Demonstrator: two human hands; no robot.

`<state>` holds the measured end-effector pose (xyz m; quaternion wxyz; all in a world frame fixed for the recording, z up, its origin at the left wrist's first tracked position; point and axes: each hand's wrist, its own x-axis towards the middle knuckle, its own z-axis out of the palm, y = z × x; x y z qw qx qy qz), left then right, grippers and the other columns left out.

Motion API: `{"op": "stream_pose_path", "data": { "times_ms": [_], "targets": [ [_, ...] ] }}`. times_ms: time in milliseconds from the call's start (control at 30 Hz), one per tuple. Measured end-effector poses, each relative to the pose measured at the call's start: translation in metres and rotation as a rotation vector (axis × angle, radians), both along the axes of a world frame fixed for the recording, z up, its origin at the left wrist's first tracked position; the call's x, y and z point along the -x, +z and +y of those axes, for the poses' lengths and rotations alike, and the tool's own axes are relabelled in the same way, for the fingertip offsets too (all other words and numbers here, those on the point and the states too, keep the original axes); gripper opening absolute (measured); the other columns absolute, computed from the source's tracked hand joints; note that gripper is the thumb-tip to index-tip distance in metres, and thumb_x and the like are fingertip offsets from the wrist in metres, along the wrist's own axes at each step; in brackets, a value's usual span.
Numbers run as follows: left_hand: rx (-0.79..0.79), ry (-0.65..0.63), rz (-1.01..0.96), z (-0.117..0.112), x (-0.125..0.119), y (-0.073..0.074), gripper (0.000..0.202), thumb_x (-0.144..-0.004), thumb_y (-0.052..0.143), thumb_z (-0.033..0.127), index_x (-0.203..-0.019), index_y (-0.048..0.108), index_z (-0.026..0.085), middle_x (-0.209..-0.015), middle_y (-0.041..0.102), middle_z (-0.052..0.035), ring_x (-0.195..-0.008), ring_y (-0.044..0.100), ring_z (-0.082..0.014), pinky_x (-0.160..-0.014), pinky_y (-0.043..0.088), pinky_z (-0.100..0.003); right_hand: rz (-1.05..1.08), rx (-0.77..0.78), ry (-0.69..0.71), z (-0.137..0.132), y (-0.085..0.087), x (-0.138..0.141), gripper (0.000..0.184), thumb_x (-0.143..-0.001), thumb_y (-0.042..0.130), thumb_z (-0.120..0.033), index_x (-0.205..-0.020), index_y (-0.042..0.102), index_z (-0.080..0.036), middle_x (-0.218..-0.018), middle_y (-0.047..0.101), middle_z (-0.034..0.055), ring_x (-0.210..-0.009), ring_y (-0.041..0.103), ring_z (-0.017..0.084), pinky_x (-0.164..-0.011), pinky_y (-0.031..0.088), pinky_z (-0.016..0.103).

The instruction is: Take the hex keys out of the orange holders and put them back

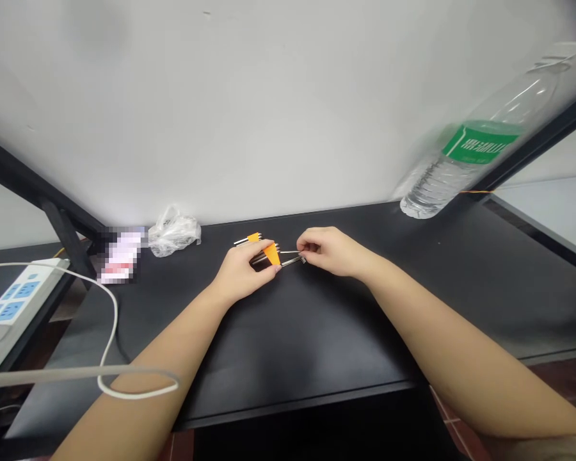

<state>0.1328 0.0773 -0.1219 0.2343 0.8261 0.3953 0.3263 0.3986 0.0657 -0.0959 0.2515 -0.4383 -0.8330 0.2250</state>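
The key holder (271, 253) on the black tabletop (317, 346) was bright orange, its hex keys (290, 260) plain silver. At the tabletop's far edge, the clear water bottle (441, 179) carried a green label (480, 142) with white lettering. At its left edge, the power strip (24, 298) was white with blue socket panels (9, 312) — its cable (114, 314) also white.
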Motion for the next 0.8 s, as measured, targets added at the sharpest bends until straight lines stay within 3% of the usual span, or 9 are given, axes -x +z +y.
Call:
{"op": "stream_pose_path", "data": {
  "times_ms": [800],
  "targets": [
    [0.001,-0.026,-0.007,-0.0007,0.0010,0.0017,0.045,-0.080,0.075,0.035,-0.123,0.071,0.024,-0.117,0.076,-0.0035,-0.099,0.075,-0.0233,-0.096,0.061,-0.039,-0.002,-0.058,0.032,-0.0028,0.0038,0.0004,0.013,-0.094,0.056,-0.021,-0.090,0.069,-0.023,-0.091,0.066,0.0040,-0.077,0.059,0.017,-0.072,0.046,0.030]
  ]
}}
